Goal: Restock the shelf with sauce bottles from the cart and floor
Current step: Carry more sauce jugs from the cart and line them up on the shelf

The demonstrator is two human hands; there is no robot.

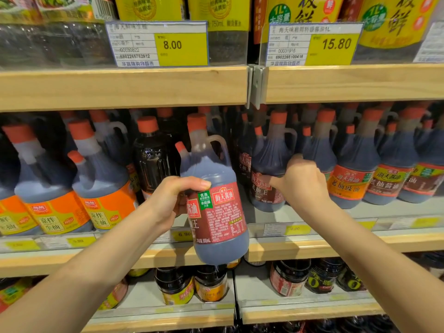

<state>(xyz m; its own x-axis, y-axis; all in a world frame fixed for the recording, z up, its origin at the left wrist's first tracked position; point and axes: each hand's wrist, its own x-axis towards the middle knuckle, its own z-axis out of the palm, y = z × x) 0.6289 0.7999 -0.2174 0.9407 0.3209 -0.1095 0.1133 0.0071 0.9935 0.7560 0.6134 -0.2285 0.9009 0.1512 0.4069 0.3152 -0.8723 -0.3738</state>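
Note:
My left hand (171, 200) grips a dark sauce bottle (216, 195) with an orange cap, a loop handle and a red label, held upright in front of the middle shelf (312, 246). My right hand (303, 182) rests against a matching red-labelled bottle (268, 164) standing on that shelf, fingers wrapped on its right side, thumb across the label. Between that bottle and the orange-labelled ones to the left is a gap of bare shelf behind the held bottle.
Orange-labelled jugs (101, 179) fill the shelf's left; a dark round bottle (153, 155) stands beside them. More sauce jugs (355, 164) crowd the right. The upper shelf board (125, 87) carries price tags 8.00 and 15.80. Small bottles (211, 282) sit on the lower shelf.

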